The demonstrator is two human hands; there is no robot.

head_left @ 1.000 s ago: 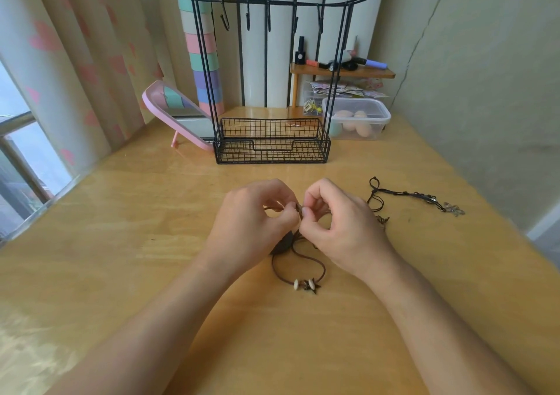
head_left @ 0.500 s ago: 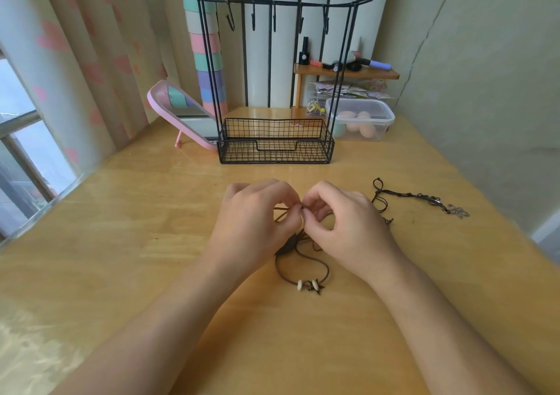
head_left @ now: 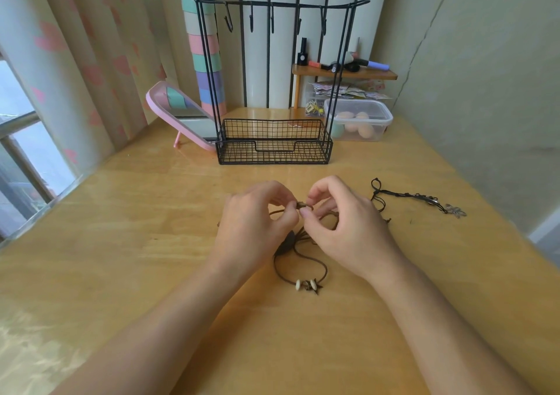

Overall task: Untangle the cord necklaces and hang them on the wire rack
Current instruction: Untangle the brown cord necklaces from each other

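A tangle of brown cord necklaces [head_left: 303, 261] lies at mid-table, one loop ending in white beads and a small star. My left hand [head_left: 254, 225] and my right hand [head_left: 342, 228] meet above it, fingertips pinching a small knot or bead of the brown cord between them. A separate black cord necklace [head_left: 406, 196] with a metal flower pendant lies stretched out to the right, apart from both hands. The black wire rack [head_left: 274, 140] stands behind, its basket base on the table and several bare hooks on its top bar.
A pink tilted mirror [head_left: 178, 116] leans left of the rack. A clear lidded box [head_left: 359, 122] and a small wooden shelf [head_left: 342, 73] with cosmetics sit behind right. Curtains and a window line the left side, a wall the right.
Both hands stay pinched on the brown cord. The fingers have shifted slightly, with the knot now showing between the fingertips. The black necklace has not moved.
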